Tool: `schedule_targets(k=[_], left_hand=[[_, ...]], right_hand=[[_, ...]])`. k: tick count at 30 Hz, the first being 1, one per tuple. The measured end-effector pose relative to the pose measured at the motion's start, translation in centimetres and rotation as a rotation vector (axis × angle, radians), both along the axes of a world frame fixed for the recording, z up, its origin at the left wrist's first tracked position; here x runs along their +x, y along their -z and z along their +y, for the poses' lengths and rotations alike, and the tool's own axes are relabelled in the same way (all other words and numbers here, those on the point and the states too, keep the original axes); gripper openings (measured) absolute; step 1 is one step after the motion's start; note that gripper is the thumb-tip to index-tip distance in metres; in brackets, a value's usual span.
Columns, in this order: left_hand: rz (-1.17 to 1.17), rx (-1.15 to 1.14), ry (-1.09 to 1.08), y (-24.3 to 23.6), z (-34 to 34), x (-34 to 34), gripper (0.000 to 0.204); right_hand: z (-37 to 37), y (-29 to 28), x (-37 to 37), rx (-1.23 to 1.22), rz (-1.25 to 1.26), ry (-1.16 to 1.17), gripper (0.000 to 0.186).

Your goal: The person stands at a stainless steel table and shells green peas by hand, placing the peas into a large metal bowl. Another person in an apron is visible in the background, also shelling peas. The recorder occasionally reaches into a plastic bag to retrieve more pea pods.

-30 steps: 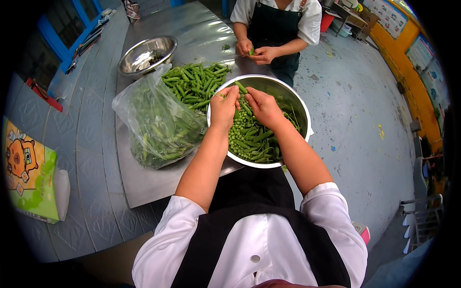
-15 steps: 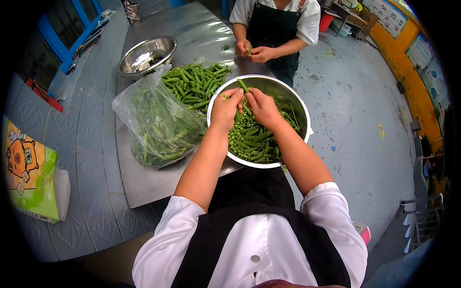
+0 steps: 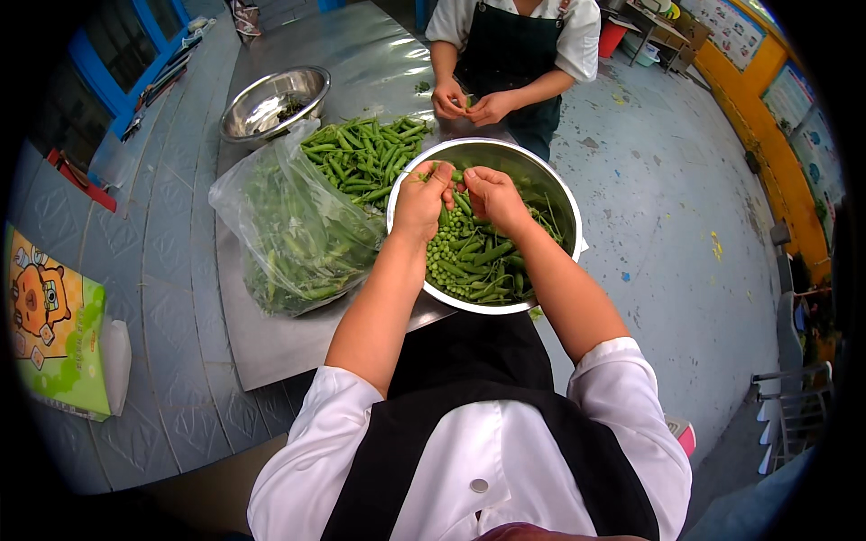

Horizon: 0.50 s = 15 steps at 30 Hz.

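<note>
Steel bowl (image 3: 541, 182): loose peas (image 3: 444, 245) and pods (image 3: 489, 261) inside, at the edge of a metal table (image 3: 334, 338)
Left hand (image 3: 422, 200): fingers closed on a green pod (image 3: 457, 176) above the bowl's far side
Right hand (image 3: 495, 200): fingertips narrowed beside that green pod; whether they grip it, cannot tell
Tabletop: pod heap (image 3: 370, 155) next to a filled clear bag (image 3: 302, 221), small bowl (image 3: 242, 117) farther back
Co-worker (image 3: 507, 54): hands (image 3: 487, 108) close together beyond the steel bowl, dark apron (image 3: 496, 63) over white sleeves (image 3: 577, 50)
</note>
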<state>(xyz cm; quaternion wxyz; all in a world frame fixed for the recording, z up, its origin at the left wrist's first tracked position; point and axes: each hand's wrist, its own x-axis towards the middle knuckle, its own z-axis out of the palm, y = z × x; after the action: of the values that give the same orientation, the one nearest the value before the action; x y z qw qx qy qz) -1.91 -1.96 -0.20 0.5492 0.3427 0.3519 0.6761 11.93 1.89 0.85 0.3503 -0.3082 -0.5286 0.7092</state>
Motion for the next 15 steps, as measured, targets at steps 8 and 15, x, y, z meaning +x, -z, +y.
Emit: schedule_targets(k=[8,15], left_hand=[[0.15,0.054,0.038,-0.1,-0.1,0.5,0.023],[0.105,-0.078,-0.043,0.2,0.2,0.4,0.017]], right_hand=[[0.9,0.0,0.6,-0.488,0.201,-0.065,0.024],[-0.2,0.5,-1.0,0.557,-0.397,0.332,0.029]])
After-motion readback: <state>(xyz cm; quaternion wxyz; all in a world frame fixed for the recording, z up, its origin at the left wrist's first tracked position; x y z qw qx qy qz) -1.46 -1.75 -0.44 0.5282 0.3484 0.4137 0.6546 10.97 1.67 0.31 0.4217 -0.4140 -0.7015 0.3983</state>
